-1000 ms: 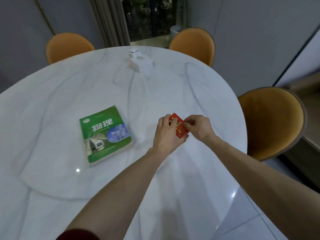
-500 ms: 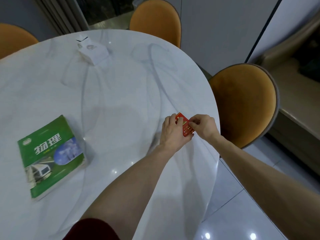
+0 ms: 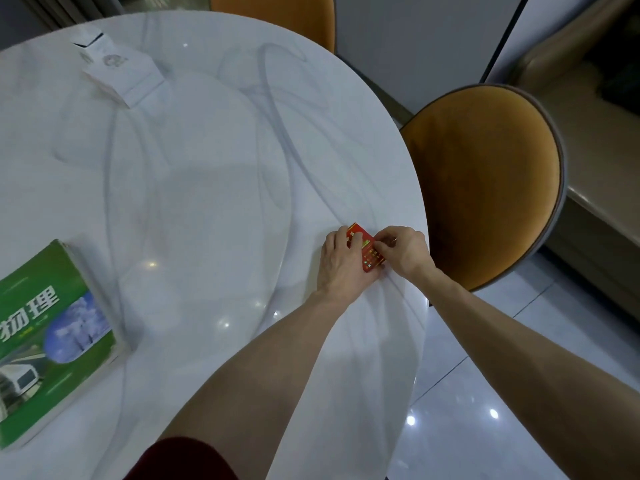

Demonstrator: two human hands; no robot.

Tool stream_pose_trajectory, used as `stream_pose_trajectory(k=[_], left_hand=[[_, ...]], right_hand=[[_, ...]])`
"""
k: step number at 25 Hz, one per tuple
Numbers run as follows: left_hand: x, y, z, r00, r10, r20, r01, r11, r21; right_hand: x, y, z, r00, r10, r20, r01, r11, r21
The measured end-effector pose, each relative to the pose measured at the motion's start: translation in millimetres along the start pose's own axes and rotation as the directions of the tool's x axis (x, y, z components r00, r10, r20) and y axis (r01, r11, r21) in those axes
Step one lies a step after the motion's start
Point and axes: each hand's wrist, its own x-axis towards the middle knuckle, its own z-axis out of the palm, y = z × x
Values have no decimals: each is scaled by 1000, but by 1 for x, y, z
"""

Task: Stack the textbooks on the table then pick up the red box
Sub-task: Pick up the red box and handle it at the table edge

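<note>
A small red box [image 3: 367,251] with gold print is held over the right edge of the round white marble table [image 3: 214,188]. My left hand [image 3: 341,263] grips it from the left, fingers over its top face. My right hand [image 3: 401,249] pinches its right side. A stack of textbooks with a green cover [image 3: 52,337] on top lies flat at the table's left, partly cut off by the frame edge.
A white carton [image 3: 119,72] stands at the far left of the table. An orange chair [image 3: 485,181] is tucked against the table's right edge, another orange chair [image 3: 277,12] at the far side. Glossy floor tiles lie below right.
The view has swung right and closer, so the green book slid to the left edge. Both hands kept their hold on the red box, now nearer the table's right edge.
</note>
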Motion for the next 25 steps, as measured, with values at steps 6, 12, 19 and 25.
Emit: stream_pose_trajectory(k=[6, 12, 19, 25], left_hand=[[12, -2, 9, 999, 29, -21, -29, 999, 26], [12, -3, 13, 999, 17, -35, -16, 1000, 26], [14, -1, 11, 1000, -11, 15, 10, 999, 49], [6, -12, -12, 1000, -14, -20, 15, 999, 51]], right_hand=[[12, 6, 4, 1000, 21, -13, -21, 1000, 4], [14, 7, 6, 1000, 16, -20, -16, 1000, 6], [14, 3, 4, 1000, 29, 0, -29, 999, -33], [11, -3, -3, 999, 43, 7, -42, 993, -110]])
